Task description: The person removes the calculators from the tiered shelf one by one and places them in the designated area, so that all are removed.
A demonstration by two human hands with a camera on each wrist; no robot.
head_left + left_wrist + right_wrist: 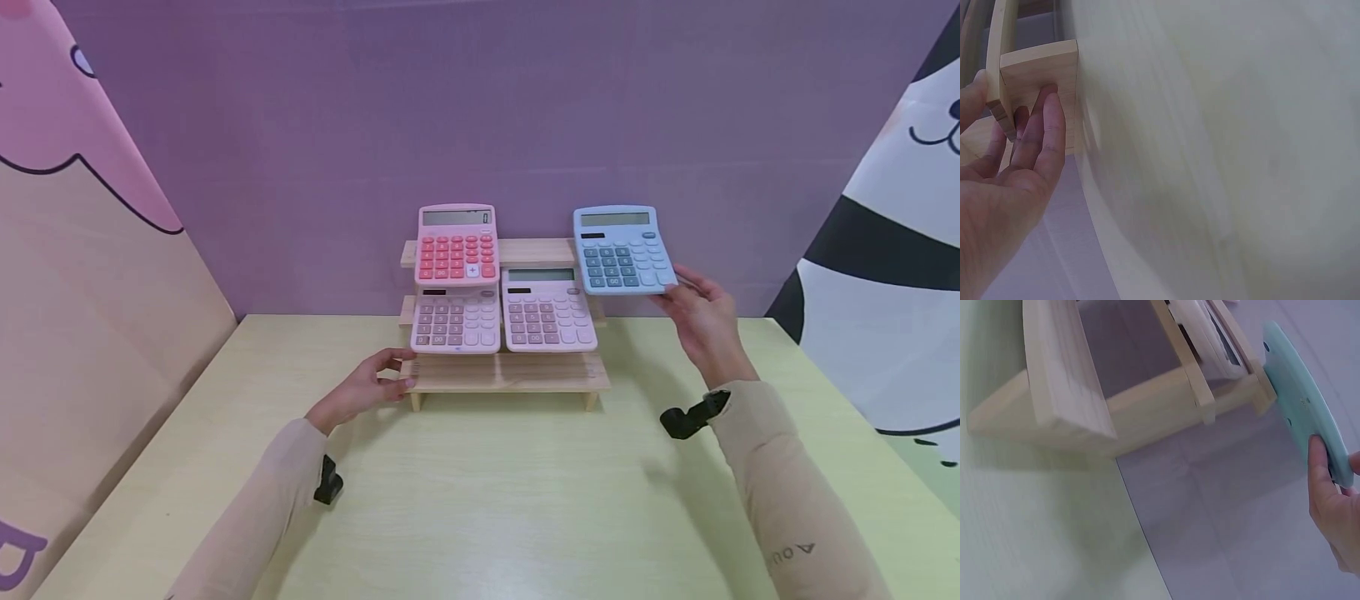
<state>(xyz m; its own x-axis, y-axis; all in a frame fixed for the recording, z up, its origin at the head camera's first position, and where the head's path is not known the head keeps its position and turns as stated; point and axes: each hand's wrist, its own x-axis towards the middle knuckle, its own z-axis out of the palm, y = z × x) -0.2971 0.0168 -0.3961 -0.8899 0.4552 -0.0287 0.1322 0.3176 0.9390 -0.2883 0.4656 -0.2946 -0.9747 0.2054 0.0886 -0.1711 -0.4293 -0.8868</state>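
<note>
My right hand pinches a blue calculator by its lower right corner, at the right end of the rack's top shelf. In the right wrist view the calculator's back faces the rack, its far part right at the shelf end. My left hand grips the left end of the lowest shelf of a tiered wooden rack. In the left wrist view the thumb is on one face of the slat and the fingers curl behind it.
A bright pink calculator leans on the top tier at left. Two pale pink calculators, one on the left and one on the right, stand side by side on the tier below. A purple backdrop rises behind the pale wooden table.
</note>
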